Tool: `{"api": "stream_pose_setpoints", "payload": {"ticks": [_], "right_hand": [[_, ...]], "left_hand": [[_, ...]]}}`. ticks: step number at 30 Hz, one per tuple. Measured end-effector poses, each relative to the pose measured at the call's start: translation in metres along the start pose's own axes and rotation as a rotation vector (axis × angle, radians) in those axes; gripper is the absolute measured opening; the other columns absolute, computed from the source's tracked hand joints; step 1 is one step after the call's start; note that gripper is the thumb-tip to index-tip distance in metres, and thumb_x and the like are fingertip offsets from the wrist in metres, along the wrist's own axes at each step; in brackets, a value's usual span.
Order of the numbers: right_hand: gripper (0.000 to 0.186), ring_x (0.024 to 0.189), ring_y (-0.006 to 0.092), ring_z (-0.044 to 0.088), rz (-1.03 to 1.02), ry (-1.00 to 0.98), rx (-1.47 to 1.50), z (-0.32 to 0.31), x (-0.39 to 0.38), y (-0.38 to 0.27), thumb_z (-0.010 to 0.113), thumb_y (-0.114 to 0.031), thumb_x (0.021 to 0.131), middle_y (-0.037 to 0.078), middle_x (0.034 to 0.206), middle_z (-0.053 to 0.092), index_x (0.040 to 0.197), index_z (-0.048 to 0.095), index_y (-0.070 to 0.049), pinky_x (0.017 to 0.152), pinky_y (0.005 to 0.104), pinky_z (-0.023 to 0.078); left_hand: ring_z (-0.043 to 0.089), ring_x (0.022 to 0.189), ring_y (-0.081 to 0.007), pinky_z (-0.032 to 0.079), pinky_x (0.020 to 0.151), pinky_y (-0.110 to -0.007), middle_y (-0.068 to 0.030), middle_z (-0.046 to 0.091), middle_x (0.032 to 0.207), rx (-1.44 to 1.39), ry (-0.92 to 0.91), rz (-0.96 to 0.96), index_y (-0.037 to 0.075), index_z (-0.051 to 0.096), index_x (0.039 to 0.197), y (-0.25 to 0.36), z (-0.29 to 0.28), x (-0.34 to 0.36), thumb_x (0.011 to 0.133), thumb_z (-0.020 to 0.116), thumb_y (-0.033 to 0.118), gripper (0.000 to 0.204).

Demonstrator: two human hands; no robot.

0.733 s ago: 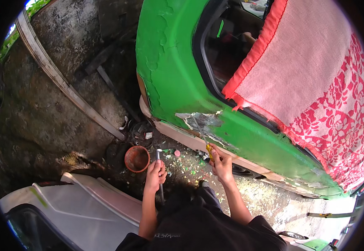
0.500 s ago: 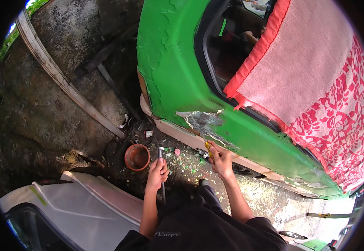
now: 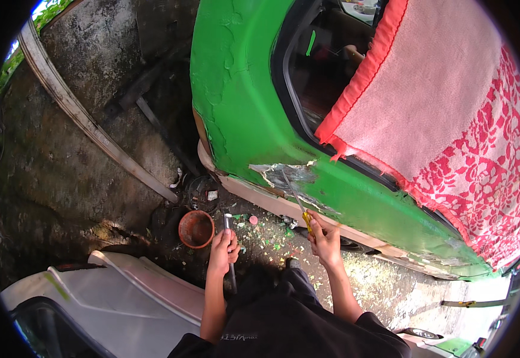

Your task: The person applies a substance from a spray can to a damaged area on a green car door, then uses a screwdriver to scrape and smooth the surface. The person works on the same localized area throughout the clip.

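Observation:
My right hand is closed around the yellow handle of a screwdriver. Its thin metal shaft points up and left, and the tip lies over a bare, scraped patch low on the green car body. Ragged, lifted paint edges the patch. Lower and to the left, my left hand grips a dark metal bar with a pale, shiny upper end. The bar stands roughly upright, apart from the car, and its lower end shows beneath my fist.
A red-pink patterned towel covers the car's window side. An orange-brown pot stands left of my left hand. Paint chips litter the ground. A light grey car is close at lower left, a long metal strip beyond it.
My right hand has moved slightly right and down with the screwdriver, and more of its shaft shows over the patch. My left hand keeps hold of the bar, almost unmoved.

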State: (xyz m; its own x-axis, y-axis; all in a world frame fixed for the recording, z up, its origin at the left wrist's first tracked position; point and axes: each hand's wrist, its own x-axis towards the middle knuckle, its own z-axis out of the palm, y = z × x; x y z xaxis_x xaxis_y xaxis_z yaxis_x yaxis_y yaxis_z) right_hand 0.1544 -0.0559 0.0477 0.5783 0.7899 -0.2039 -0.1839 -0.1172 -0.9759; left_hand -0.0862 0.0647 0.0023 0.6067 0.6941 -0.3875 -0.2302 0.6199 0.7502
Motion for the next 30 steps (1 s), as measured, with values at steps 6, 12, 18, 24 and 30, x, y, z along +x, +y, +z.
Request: {"api": "stream_pose_setpoints", "payload": {"ticks": [6, 12, 18, 24, 30], "right_hand": [[0.036, 0.041, 0.0019, 0.030, -0.048, 0.009, -0.074, -0.004, 0.006, 0.013, 0.050, -0.022, 0.102, -0.003, 0.059, 0.043, 0.133, 0.056, -0.006, 0.036, 0.0211, 0.023], [0.036, 0.041, 0.0025, 0.029, -0.020, -0.034, -0.027, 0.004, 0.006, -0.001, 0.049, -0.021, 0.102, -0.003, 0.058, 0.042, 0.134, 0.056, -0.006, 0.036, 0.0211, 0.022], [0.037, 0.041, 0.0026, 0.029, 0.107, -0.045, 0.094, -0.012, -0.005, -0.024, 0.050, -0.024, 0.102, -0.002, 0.058, 0.042, 0.134, 0.055, -0.006, 0.037, 0.0206, 0.022], [0.034, 0.041, 0.0025, 0.030, 0.041, -0.056, -0.020, -0.011, 0.004, -0.024, 0.050, -0.022, 0.102, -0.003, 0.058, 0.043, 0.132, 0.058, -0.006, 0.036, 0.0207, 0.023], [0.032, 0.042, 0.0022, 0.031, -0.111, -0.066, -0.223, -0.003, 0.021, -0.019, 0.051, -0.022, 0.102, -0.003, 0.058, 0.043, 0.129, 0.061, -0.007, 0.037, 0.0213, 0.023]], "left_hand": [[0.024, 0.040, -0.0035, 0.016, 0.035, -0.022, 0.0050, 0.031, 0.059, -0.002, -0.011, 0.011, 0.012, 0.042, 0.082, -0.007, 0.000, 0.002, 0.103, 0.044, 0.037, 0.033], [0.024, 0.040, -0.0035, 0.016, 0.035, -0.022, 0.0050, 0.030, 0.059, 0.023, -0.004, 0.028, 0.012, 0.042, 0.083, -0.006, 0.003, 0.007, 0.103, 0.044, 0.037, 0.032], [0.025, 0.041, -0.0035, 0.016, 0.035, -0.021, 0.0052, 0.030, 0.059, 0.011, -0.029, 0.030, 0.012, 0.042, 0.081, -0.002, 0.009, 0.006, 0.103, 0.044, 0.037, 0.034], [0.024, 0.040, -0.0036, 0.016, 0.034, -0.022, 0.0049, 0.030, 0.059, -0.004, -0.009, 0.034, 0.013, 0.042, 0.082, -0.010, 0.009, 0.008, 0.103, 0.044, 0.037, 0.033], [0.023, 0.040, -0.0030, 0.016, 0.034, -0.020, 0.0050, 0.030, 0.057, -0.004, -0.009, 0.032, 0.013, 0.041, 0.083, -0.011, 0.013, 0.006, 0.103, 0.045, 0.038, 0.032]]}}
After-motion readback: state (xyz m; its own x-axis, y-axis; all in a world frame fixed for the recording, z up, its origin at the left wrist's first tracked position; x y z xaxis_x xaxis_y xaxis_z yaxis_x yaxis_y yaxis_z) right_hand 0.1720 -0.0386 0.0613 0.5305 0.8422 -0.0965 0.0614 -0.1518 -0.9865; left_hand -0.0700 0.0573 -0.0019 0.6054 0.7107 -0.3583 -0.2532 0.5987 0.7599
